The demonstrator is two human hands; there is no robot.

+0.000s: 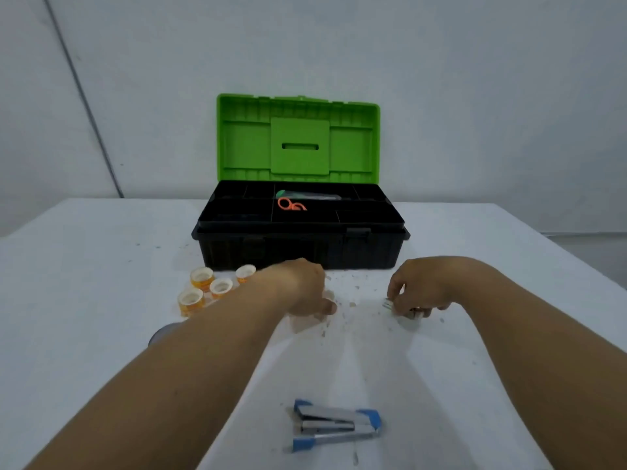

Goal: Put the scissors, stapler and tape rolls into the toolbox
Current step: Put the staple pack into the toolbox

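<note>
The black toolbox (298,247) stands at the table's far middle with its green lid (298,139) upright. Orange-handled scissors (291,205) lie in its top tray beside a green-handled tool (305,195). Several orange-and-clear tape rolls (207,288) sit in a cluster left of my left hand (302,290). That hand rests fingers-down on the table over a pale blurred thing; its grip is unclear. My right hand (419,288) pinches a small metal piece (387,304) just above the table. A blue-and-silver stapler (336,425) lies near me, sprung open.
Small loose bits, probably staples, are scattered on the white table (101,266) between my hands and in front of the toolbox. A grey round object (161,334) peeks out from under my left forearm. A grey wall stands behind the table.
</note>
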